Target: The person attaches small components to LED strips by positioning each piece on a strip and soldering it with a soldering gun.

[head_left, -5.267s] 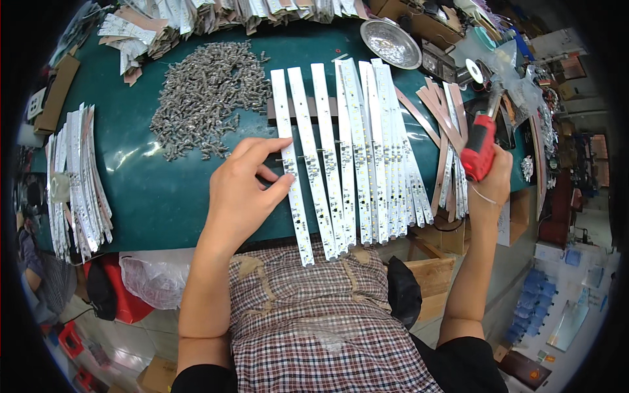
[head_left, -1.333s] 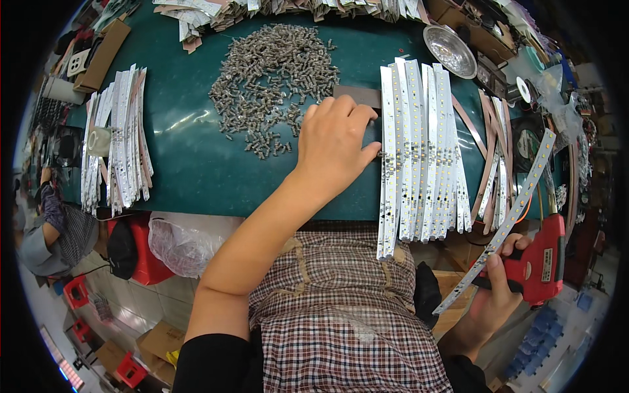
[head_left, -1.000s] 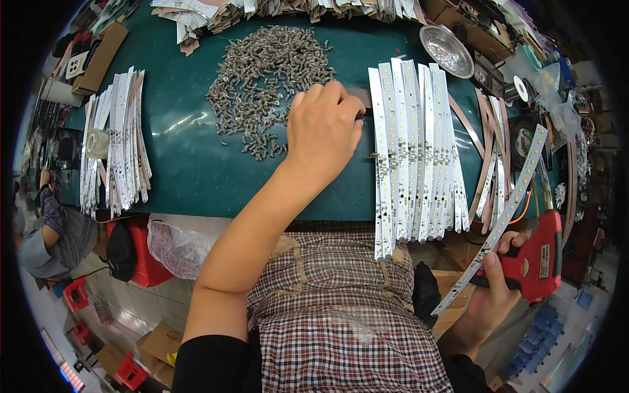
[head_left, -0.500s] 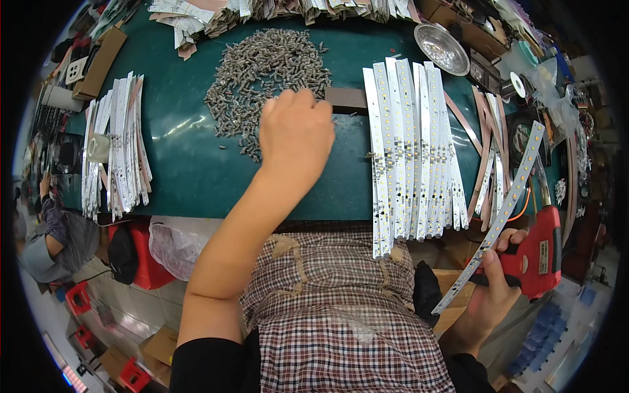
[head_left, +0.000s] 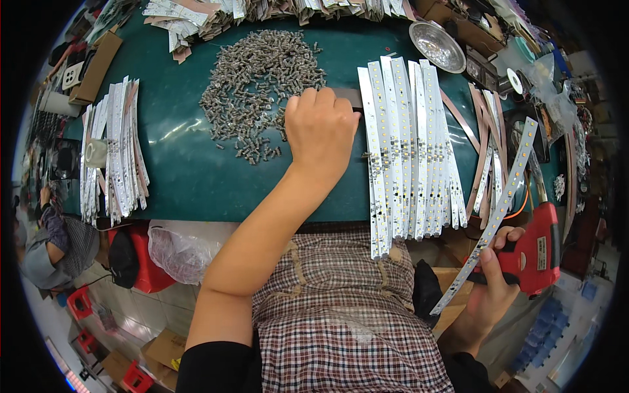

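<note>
My left hand [head_left: 320, 128] is closed, knuckles up, at the right edge of a pile of small dark metallic parts [head_left: 252, 78]. Whatever its fingers hold is hidden beneath it. A dark brown block [head_left: 350, 97] lies just beyond them, partly covered. Low on the right, my right hand [head_left: 491, 288] grips the handle of a red soldering gun [head_left: 540, 249], its metal tip pointing away. The same hand pinches a white LED strip [head_left: 501, 206], held at a slant beside the gun. Close to the left hand, a fanned row of LED strips [head_left: 409, 150] overhangs the table's front edge.
More strips [head_left: 118, 150] lie at the left with a small whitish cup-like piece [head_left: 95, 153] on them. Stacks of strips [head_left: 262, 10] line the back. A metal bowl [head_left: 437, 47] and a solder spool [head_left: 514, 80] stand back right. Another person [head_left: 62, 242] sits far left.
My left hand has moved right, from over the pile toward the fanned strips, and now covers part of the brown block. My right hand keeps its hold on the gun and strip.
</note>
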A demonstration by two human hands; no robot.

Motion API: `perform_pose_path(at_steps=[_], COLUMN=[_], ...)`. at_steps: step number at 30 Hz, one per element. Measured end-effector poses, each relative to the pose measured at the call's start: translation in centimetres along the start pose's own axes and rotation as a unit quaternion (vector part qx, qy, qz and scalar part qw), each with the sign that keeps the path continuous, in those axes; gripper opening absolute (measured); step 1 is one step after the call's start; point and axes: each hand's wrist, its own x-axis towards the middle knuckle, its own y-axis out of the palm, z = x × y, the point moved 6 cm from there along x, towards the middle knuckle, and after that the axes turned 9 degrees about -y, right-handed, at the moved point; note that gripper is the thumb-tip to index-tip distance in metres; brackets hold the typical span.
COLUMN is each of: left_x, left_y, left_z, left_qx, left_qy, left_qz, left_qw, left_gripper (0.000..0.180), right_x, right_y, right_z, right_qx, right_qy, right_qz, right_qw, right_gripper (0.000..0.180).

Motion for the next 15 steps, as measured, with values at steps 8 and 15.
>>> perform_pose_path(at_steps=[8,15], left_x=[0.0,-0.6], left_y=[0.4,-2.3], left_z=[0.0,1.9], left_qx=[0.03,-0.051], left_qy=[-0.004,-0.132], left_qz=[-0.006,0.062], left_qw=[1.0,0.988], left_gripper=[0.016,0.012], right_x=[0.2,0.0], right_y=[0.2,-0.2], right_z=[0.1,0.0], right_qx=[0.0,0.001], right_qy=[-0.014,-0.024], right_qz=[0.019,0.01], right_qw=[1.0,1.0], right_gripper=[0.045,0.047])
